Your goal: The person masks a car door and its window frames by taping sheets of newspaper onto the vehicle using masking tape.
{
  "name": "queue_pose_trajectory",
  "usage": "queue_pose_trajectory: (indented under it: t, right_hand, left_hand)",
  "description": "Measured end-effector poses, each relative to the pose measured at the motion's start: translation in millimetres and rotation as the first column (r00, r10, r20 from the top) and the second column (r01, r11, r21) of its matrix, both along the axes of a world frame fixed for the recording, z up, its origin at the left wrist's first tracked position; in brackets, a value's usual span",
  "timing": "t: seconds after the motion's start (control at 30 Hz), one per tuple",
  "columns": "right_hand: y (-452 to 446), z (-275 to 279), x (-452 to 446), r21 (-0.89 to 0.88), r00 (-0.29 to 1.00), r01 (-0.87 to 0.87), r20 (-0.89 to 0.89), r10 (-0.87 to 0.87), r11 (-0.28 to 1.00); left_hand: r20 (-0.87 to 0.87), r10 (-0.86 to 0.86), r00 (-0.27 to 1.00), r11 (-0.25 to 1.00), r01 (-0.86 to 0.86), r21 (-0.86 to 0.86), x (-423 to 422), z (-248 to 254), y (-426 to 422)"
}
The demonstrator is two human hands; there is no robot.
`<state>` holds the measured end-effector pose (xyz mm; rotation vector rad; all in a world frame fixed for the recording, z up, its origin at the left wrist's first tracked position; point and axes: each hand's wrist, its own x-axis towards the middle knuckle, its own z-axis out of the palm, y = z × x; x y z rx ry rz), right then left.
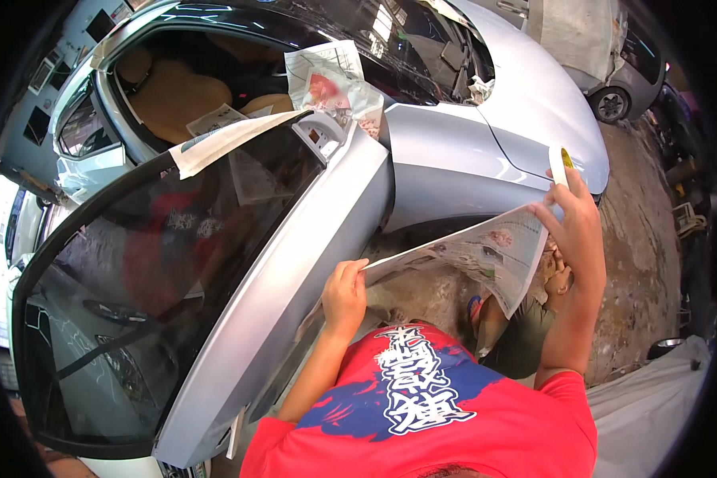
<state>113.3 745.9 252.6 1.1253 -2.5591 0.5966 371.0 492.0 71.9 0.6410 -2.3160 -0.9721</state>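
A sheet of newspaper (494, 253) stretches between my two hands, its upper edge taut and its lower right part hanging down. My left hand (346, 301) pinches the sheet's left corner, beside the open silver car door (295, 247). At the other end, my right hand (573, 219) is closed on a roll of masking tape (559, 167), raised near the car's front fender (454, 159). The fingers of that hand also touch the newspaper's right edge. More newspaper (331, 84) covers the spot by the door hinge and window pillar. A paper strip (231, 143) lies along the window's top edge.
Another person (526, 327) crouches low behind the newspaper, near the front wheel. The door's dark window (159, 263) fills the left side. A grey cover (653, 414) lies at lower right, and a second car (613, 72) stands at upper right.
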Motion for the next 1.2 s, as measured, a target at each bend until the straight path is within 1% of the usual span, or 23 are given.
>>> queue_pose_trajectory:
  t: [0.07, 0.17, 0.27, 0.3, 0.37, 0.4, 0.43, 0.47, 0.53, 0.57, 0.67, 0.7, 0.8, 0.9, 1.0, 1.03, 1.13, 1.2]
  right_hand:
    - [-12, -6, -17, -0.029, 0.997, 0.071, 0.024, -0.071, 0.997]
    - [-30, -22, -52, -0.051, 0.995, 0.084, -0.046, -0.086, 0.995]
    - [-60, -35, -88, -0.040, 0.991, 0.079, -0.107, -0.083, 0.996]
    - [-71, -39, -100, -0.037, 0.982, 0.068, -0.174, -0.074, 0.997]
    - [-96, -35, -120, -0.047, 0.992, 0.076, -0.098, -0.081, 0.996]
    - [-107, -34, -129, -0.050, 0.995, 0.084, -0.057, -0.087, 0.995]
    - [-119, -33, -137, -0.076, 0.994, 0.084, -0.066, -0.089, 0.994]
    - [-129, -33, -150, -0.103, 0.985, 0.051, -0.160, -0.067, 0.993]
    - [-150, -34, -177, -0.144, 0.940, -0.025, -0.339, -0.025, 0.989]
    - [-162, -34, -186, -0.185, 0.948, -0.029, -0.316, -0.031, 0.982]
    - [-188, -24, -200, -0.236, 0.985, -0.014, -0.173, -0.027, 0.972]
    - [-196, -31, -215, -0.266, 0.975, -0.046, -0.224, -0.016, 0.963]
    - [-222, -40, -243, -0.294, 0.956, -0.142, -0.287, 0.054, 0.945]
    - [-246, -58, -278, -0.242, 0.964, -0.206, -0.219, 0.154, 0.948]
    - [-268, -66, -307, -0.188, 0.933, -0.305, -0.255, 0.254, 0.933]
    - [-275, -69, -317, -0.178, 0.926, -0.345, -0.222, 0.304, 0.922]
    - [-289, -83, -342, -0.135, 0.885, -0.414, -0.292, 0.363, 0.900]
    - [-290, -91, -348, -0.139, 0.887, -0.419, -0.273, 0.372, 0.897]
  left_hand:
    - [0.025, -0.011, 1.000, 0.990, 0.015, -0.143, -7, 17, -8]
    - [-0.008, -0.055, 0.998, 0.954, 0.050, -0.296, -22, 30, -26]
    - [-0.036, -0.054, 0.998, 0.940, 0.039, -0.338, -43, 39, -42]
    - [-0.019, -0.044, 0.999, 0.940, 0.035, -0.338, -48, 42, -47]
    - [0.017, -0.023, 1.000, 0.939, 0.028, -0.343, -60, 48, -57]
    - [0.006, -0.010, 1.000, 0.937, 0.011, -0.350, -65, 50, -62]
    - [-0.004, 0.004, 1.000, 0.935, -0.005, -0.356, -71, 51, -67]
    - [-0.012, 0.020, 1.000, 0.933, -0.023, -0.360, -78, 50, -73]
    - [-0.087, 0.012, 0.996, 0.904, -0.048, -0.426, -92, 43, -87]
    - [-0.124, 0.007, 0.992, 0.886, -0.064, -0.459, -100, 39, -94]
    - [-0.189, 0.007, 0.982, 0.856, -0.104, -0.507, -119, 32, -111]
    - [-0.187, 0.024, 0.982, 0.851, -0.118, -0.512, -125, 30, -115]
    - [-0.181, 0.071, 0.981, 0.836, -0.158, -0.525, -144, 20, -125]
    - [-0.162, 0.106, 0.981, 0.831, -0.177, -0.528, -163, -4, -124]
    - [-0.158, 0.143, 0.977, 0.797, -0.208, -0.567, -178, -26, -125]
    - [-0.153, 0.153, 0.976, 0.779, -0.214, -0.589, -181, -34, -127]
    - [-0.108, 0.173, 0.979, 0.752, -0.202, -0.628, -189, -39, -128]
    - [-0.065, 0.185, 0.981, 0.741, -0.183, -0.646, -192, -43, -129]
